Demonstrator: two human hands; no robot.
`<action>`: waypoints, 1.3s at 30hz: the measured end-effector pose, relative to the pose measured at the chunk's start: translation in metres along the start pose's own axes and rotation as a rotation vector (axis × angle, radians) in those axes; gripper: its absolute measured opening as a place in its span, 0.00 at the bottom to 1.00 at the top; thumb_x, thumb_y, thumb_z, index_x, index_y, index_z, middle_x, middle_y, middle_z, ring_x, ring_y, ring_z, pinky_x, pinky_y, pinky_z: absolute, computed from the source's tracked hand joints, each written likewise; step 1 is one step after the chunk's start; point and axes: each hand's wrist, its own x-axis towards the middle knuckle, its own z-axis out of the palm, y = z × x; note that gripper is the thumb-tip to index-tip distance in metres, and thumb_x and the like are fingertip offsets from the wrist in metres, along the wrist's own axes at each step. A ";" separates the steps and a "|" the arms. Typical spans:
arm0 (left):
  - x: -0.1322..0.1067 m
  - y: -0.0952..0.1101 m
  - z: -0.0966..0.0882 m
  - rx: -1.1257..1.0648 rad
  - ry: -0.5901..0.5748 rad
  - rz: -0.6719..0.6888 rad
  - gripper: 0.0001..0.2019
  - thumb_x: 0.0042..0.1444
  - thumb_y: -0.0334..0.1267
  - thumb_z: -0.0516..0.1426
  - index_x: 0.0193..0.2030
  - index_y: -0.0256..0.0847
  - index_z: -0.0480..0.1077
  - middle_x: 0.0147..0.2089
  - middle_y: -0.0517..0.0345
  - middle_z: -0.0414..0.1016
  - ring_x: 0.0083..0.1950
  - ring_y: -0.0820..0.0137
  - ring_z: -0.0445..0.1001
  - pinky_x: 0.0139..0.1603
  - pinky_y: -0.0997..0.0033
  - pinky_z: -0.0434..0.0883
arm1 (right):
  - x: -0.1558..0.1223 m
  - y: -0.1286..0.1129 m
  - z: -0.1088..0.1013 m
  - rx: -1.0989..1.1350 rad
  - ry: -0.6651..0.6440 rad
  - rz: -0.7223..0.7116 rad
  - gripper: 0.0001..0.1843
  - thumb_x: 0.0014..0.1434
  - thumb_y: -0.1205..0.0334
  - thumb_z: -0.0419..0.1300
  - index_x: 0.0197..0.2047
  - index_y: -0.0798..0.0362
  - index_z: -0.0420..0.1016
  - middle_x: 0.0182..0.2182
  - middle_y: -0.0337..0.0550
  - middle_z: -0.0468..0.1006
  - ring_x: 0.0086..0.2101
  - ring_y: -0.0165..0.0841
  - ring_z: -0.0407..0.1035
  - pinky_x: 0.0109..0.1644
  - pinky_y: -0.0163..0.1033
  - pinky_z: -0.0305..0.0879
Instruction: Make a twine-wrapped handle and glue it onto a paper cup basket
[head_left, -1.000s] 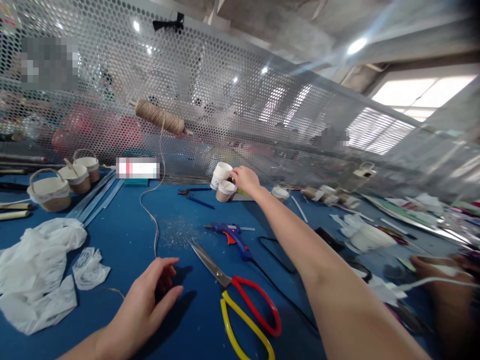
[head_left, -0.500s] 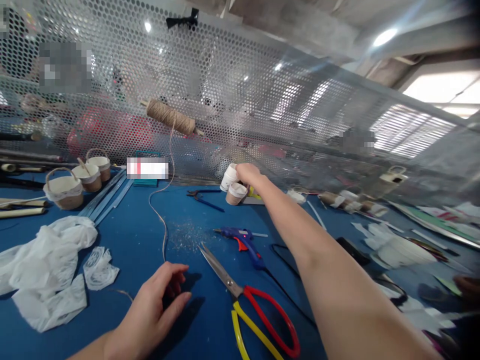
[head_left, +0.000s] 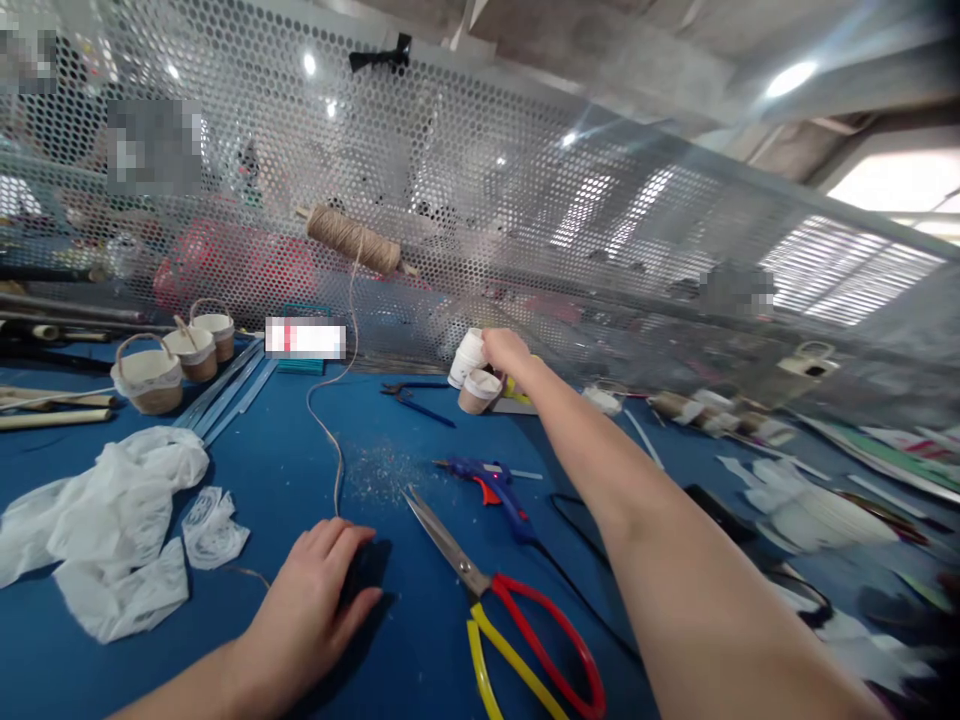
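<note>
— Where are the cups from you?
— Head view: far across the blue table [head_left: 285,470], under the mesh panel [head_left: 600,220]. My right hand [head_left: 506,352] is stretched out over them, fingers curled on the white cup [head_left: 465,358]; I can't tell if it grips. The brown cup [head_left: 478,391], white-rimmed, sits just beside.
— The other?
— My left hand [head_left: 311,610] lies flat, open, empty, near me.

Pretty clearly a craft workshop: my blue desk [head_left: 255,480] has scissors [head_left: 510,610], a glue gun [head_left: 495,485], twine spool [head_left: 352,238], little baskets [head_left: 150,375].
</note>
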 end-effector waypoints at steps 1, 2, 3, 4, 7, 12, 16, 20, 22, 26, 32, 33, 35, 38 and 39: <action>0.000 -0.001 0.000 0.048 0.000 0.007 0.14 0.53 0.38 0.53 0.47 0.41 0.64 0.45 0.48 0.70 0.45 0.61 0.69 0.46 0.57 0.68 | 0.000 0.000 0.001 0.009 0.016 0.003 0.16 0.59 0.59 0.53 0.49 0.55 0.65 0.46 0.47 0.68 0.42 0.34 0.66 0.43 0.45 0.65; 0.001 -0.001 0.001 0.096 -0.004 0.013 0.14 0.53 0.39 0.53 0.47 0.41 0.64 0.45 0.48 0.70 0.45 0.60 0.69 0.46 0.57 0.67 | 0.001 0.001 0.001 0.019 0.036 0.005 0.16 0.59 0.59 0.53 0.49 0.55 0.65 0.46 0.47 0.68 0.42 0.34 0.66 0.43 0.45 0.65; 0.001 -0.001 0.001 0.144 -0.009 0.014 0.15 0.52 0.40 0.53 0.47 0.41 0.65 0.46 0.47 0.70 0.46 0.59 0.68 0.45 0.57 0.67 | 0.001 0.002 0.001 0.031 0.059 0.007 0.16 0.59 0.59 0.53 0.49 0.55 0.65 0.46 0.47 0.68 0.42 0.34 0.66 0.43 0.45 0.65; 0.002 -0.002 0.000 0.195 -0.014 0.012 0.16 0.52 0.41 0.54 0.48 0.41 0.65 0.47 0.47 0.70 0.47 0.58 0.68 0.45 0.57 0.67 | 0.001 0.003 0.000 0.043 0.088 0.010 0.16 0.59 0.59 0.53 0.49 0.55 0.65 0.46 0.47 0.68 0.42 0.34 0.66 0.43 0.45 0.65; 0.006 -0.004 -0.004 0.373 -0.009 -0.018 0.20 0.49 0.44 0.57 0.49 0.40 0.66 0.50 0.45 0.70 0.51 0.54 0.65 0.49 0.52 0.63 | -0.003 0.008 -0.009 0.085 0.208 0.036 0.16 0.59 0.59 0.53 0.49 0.56 0.64 0.46 0.47 0.68 0.42 0.34 0.66 0.43 0.46 0.65; 0.016 -0.014 -0.026 0.663 0.051 -0.090 0.23 0.50 0.51 0.54 0.42 0.31 0.71 0.47 0.35 0.70 0.52 0.45 0.62 0.52 0.39 0.52 | -0.026 0.012 -0.043 0.175 0.428 0.049 0.13 0.59 0.69 0.46 0.44 0.62 0.68 0.44 0.59 0.69 0.45 0.42 0.63 0.47 0.43 0.59; 0.023 -0.021 -0.049 0.815 0.062 -0.132 0.12 0.53 0.39 0.52 0.32 0.31 0.72 0.41 0.36 0.72 0.50 0.46 0.64 0.52 0.38 0.51 | -0.071 0.001 -0.068 0.260 0.510 -0.017 0.12 0.56 0.69 0.47 0.40 0.61 0.68 0.41 0.56 0.71 0.43 0.39 0.65 0.46 0.39 0.59; 0.026 -0.019 -0.051 0.733 0.092 0.023 0.11 0.56 0.34 0.49 0.42 0.35 0.69 0.52 0.42 0.68 0.55 0.52 0.61 0.54 0.44 0.53 | -0.139 -0.023 -0.078 0.504 0.555 -0.185 0.07 0.54 0.66 0.51 0.35 0.56 0.69 0.35 0.47 0.72 0.34 0.33 0.67 0.39 0.36 0.62; 0.025 -0.016 -0.047 0.632 -0.101 0.200 0.13 0.55 0.39 0.51 0.46 0.40 0.67 0.50 0.48 0.70 0.52 0.59 0.66 0.53 0.52 0.58 | -0.174 -0.038 -0.077 0.626 0.511 -0.271 0.04 0.53 0.66 0.52 0.31 0.54 0.68 0.32 0.44 0.72 0.31 0.31 0.66 0.36 0.36 0.62; 0.020 -0.015 -0.052 0.868 -0.073 0.038 0.09 0.53 0.36 0.51 0.33 0.36 0.72 0.34 0.45 0.75 0.38 0.57 0.71 0.49 0.45 0.58 | -0.231 -0.064 -0.067 0.738 0.396 -0.479 0.04 0.53 0.68 0.52 0.29 0.53 0.67 0.29 0.41 0.71 0.31 0.30 0.66 0.37 0.36 0.62; 0.026 -0.013 -0.072 0.822 0.124 0.052 0.12 0.54 0.28 0.46 0.40 0.34 0.69 0.42 0.41 0.72 0.45 0.54 0.68 0.49 0.42 0.57 | -0.269 -0.087 -0.039 0.732 0.263 -0.618 0.06 0.53 0.71 0.50 0.32 0.53 0.67 0.32 0.44 0.70 0.34 0.32 0.65 0.40 0.38 0.62; 0.028 -0.011 -0.070 0.698 0.164 0.167 0.13 0.55 0.30 0.46 0.45 0.35 0.67 0.47 0.42 0.71 0.48 0.57 0.67 0.50 0.49 0.60 | -0.271 -0.090 -0.034 0.725 0.249 -0.633 0.06 0.53 0.71 0.50 0.32 0.53 0.67 0.31 0.44 0.70 0.35 0.33 0.65 0.40 0.39 0.62; 0.029 -0.004 -0.064 0.462 0.183 0.419 0.14 0.57 0.32 0.46 0.48 0.33 0.63 0.50 0.43 0.69 0.52 0.63 0.65 0.51 0.60 0.62 | -0.272 -0.095 -0.024 0.733 0.245 -0.653 0.07 0.52 0.72 0.51 0.32 0.54 0.67 0.31 0.44 0.70 0.34 0.33 0.65 0.40 0.40 0.62; 0.027 0.000 -0.050 0.349 0.088 0.617 0.14 0.56 0.37 0.50 0.46 0.32 0.65 0.45 0.44 0.72 0.50 0.61 0.66 0.53 0.58 0.60 | -0.272 -0.100 -0.011 0.822 0.293 -0.682 0.07 0.52 0.73 0.51 0.32 0.54 0.67 0.32 0.45 0.71 0.36 0.33 0.65 0.42 0.40 0.63; 0.026 0.000 -0.046 0.326 0.057 0.603 0.13 0.55 0.37 0.51 0.44 0.32 0.65 0.42 0.46 0.73 0.47 0.62 0.68 0.53 0.57 0.60 | -0.272 -0.100 -0.007 0.866 0.311 -0.690 0.07 0.53 0.73 0.50 0.33 0.55 0.67 0.34 0.46 0.71 0.37 0.33 0.65 0.43 0.40 0.63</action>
